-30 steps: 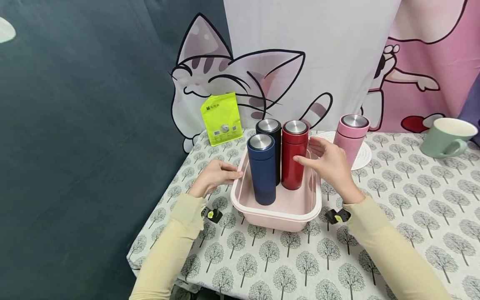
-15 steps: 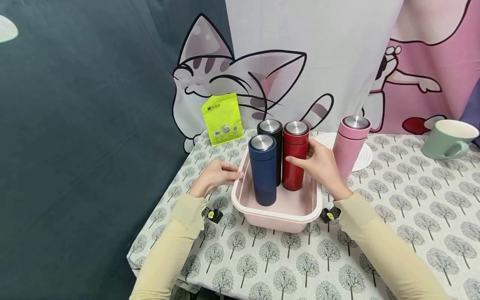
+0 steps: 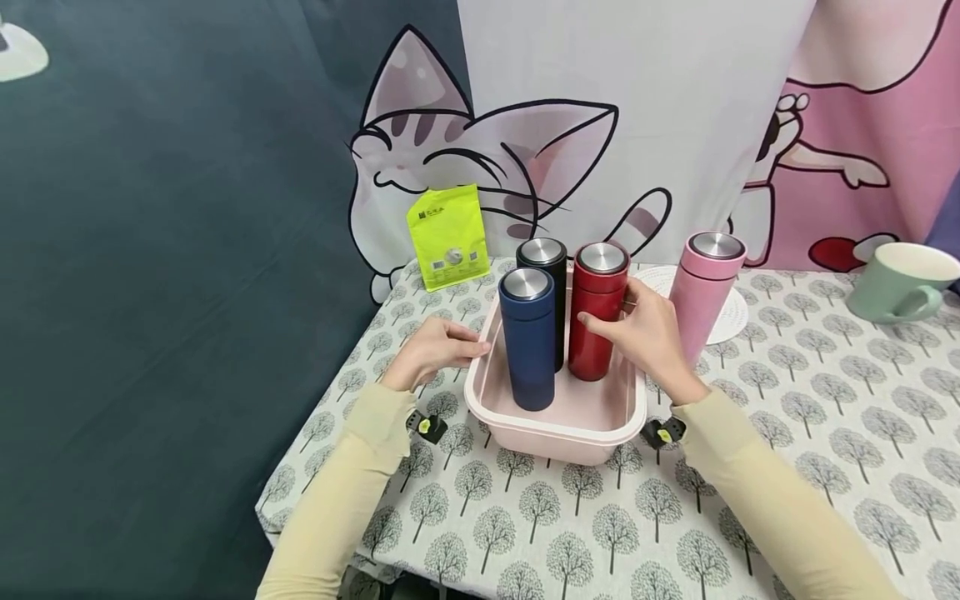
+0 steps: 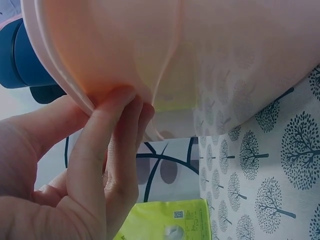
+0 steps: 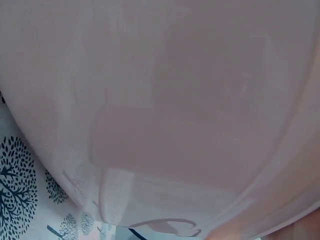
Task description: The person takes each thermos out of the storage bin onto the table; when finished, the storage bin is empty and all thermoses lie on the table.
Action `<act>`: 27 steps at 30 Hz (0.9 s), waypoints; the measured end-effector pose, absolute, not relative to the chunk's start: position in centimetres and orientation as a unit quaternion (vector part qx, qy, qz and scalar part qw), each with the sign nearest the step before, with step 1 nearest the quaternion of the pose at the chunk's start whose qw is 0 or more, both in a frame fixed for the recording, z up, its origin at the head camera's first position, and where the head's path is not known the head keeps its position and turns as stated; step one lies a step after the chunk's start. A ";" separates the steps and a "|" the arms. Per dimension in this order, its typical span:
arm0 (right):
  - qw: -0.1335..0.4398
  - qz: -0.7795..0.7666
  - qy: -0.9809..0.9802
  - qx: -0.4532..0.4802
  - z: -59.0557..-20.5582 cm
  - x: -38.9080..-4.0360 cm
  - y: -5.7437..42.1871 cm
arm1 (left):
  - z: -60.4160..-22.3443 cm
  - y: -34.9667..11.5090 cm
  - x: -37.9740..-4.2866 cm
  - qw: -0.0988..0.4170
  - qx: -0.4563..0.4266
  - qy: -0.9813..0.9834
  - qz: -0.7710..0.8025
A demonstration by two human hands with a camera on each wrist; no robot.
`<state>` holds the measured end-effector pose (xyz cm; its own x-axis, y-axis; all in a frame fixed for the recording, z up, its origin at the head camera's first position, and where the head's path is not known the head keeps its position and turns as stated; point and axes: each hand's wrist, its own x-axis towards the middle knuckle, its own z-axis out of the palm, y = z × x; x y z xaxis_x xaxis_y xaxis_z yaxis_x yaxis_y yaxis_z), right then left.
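A pink plastic basin (image 3: pixel 551 433) stands on the table with three steel-lidded thermos bottles upright inside: a navy one (image 3: pixel 529 358), a black one (image 3: pixel 559 279) mostly behind it, and a red one (image 3: pixel 589 346). My left hand (image 3: pixel 437 350) pinches the basin's left rim; in the left wrist view its thumb and fingers (image 4: pixel 87 155) straddle that rim. From the right, my right hand (image 3: pixel 651 332) grips the red thermos, which leans slightly right, thumb in front and fingers partly hidden behind. Basin wall (image 5: pixel 150 75) fills most of the right wrist view.
Right of the basin a pink thermos (image 3: pixel 701 300) stands in front of a white round mat (image 3: pixel 729 321). A green mug (image 3: pixel 900 283) is farther right. A lime-green pouch (image 3: pixel 448 237) leans on the backdrop. Tree-patterned cloth (image 3: pixel 570 542) covers the table.
My right hand has moved left and closed round the red thermos, whose top has tipped slightly right. The left hand keeps its hold on the rim.
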<state>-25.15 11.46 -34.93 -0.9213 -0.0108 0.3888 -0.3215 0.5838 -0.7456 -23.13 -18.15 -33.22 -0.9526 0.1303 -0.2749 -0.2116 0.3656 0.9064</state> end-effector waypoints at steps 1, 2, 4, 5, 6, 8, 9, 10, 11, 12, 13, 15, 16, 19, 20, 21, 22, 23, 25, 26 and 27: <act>0.176 0.444 -0.874 0.091 -34.9 -25.0 11.5 | -33.2 -18.1 -23.1 0.151 -0.024 0.814 0.560; 0.178 0.444 -0.874 0.088 -34.8 -24.9 11.5 | -33.3 -18.1 -23.2 0.152 -0.022 0.815 0.559; 0.180 0.447 -0.872 0.083 -34.6 -24.6 11.5 | -33.3 -18.0 -23.3 0.152 -0.020 0.815 0.558; 0.181 0.447 -0.872 0.082 -34.4 -24.5 11.6 | -33.3 -18.0 -23.3 0.152 -0.017 0.815 0.558; 0.184 0.447 -0.872 0.082 -34.3 -24.3 11.6 | -33.3 -18.0 -23.3 0.152 -0.014 0.815 0.559; 0.187 0.452 -0.868 0.084 -33.9 -24.0 11.6 | -33.3 -18.0 -23.3 0.151 -0.013 0.815 0.560; 0.188 0.456 -0.866 0.087 -33.7 -23.8 11.6 | -33.3 -18.0 -23.2 0.150 -0.013 0.815 0.560; 0.190 0.459 -0.863 0.091 -33.6 -23.7 11.5 | -33.3 -18.0 -23.2 0.149 -0.013 0.815 0.560; 0.192 0.463 -0.860 0.095 -33.4 -23.5 11.5 | -33.3 -18.1 -23.1 0.148 -0.013 0.815 0.560; 0.195 0.468 -0.856 0.099 -33.3 -23.4 11.5 | -33.3 -18.1 -23.1 0.148 -0.013 0.816 0.559; 0.200 0.470 -0.854 0.102 -33.1 -23.2 11.6 | -33.3 -18.1 -23.1 0.149 -0.013 0.815 0.559; 0.211 0.477 -0.845 0.114 -32.6 -22.9 11.7 | -33.2 -18.1 -23.2 0.150 -0.012 0.817 0.557; 0.218 0.480 -0.841 0.120 -32.4 -22.7 11.8 | -33.3 -18.1 -23.2 0.151 -0.014 0.818 0.556; 0.237 0.488 -0.829 0.137 -31.8 -22.2 11.9 | -33.4 -18.2 -23.1 0.152 -0.019 0.819 0.553; 0.242 0.490 -0.825 0.143 -31.6 -22.1 12.0 | -33.3 -18.1 -23.1 0.152 -0.021 0.819 0.553; 0.247 0.490 -0.823 0.148 -31.4 -22.0 12.0 | -33.3 -18.1 -23.2 0.152 -0.024 0.819 0.553; 0.251 0.490 -0.821 0.150 -31.2 -21.8 12.0 | -33.3 -18.1 -23.2 0.153 -0.026 0.817 0.555; 0.254 0.490 -0.820 0.153 -31.0 -21.7 12.0 | -33.3 -18.1 -23.2 0.154 -0.027 0.816 0.556; 0.261 0.489 -0.817 0.159 -30.6 -21.4 12.0 | -33.2 -18.0 -23.3 0.155 -0.031 0.817 0.555; 0.264 0.489 -0.815 0.163 -30.4 -21.2 12.0 | -33.1 -18.0 -23.3 0.156 -0.032 0.817 0.554; 0.268 0.492 -0.811 0.168 -30.2 -21.1 12.1 | -33.1 -18.0 -23.3 0.156 -0.033 0.818 0.553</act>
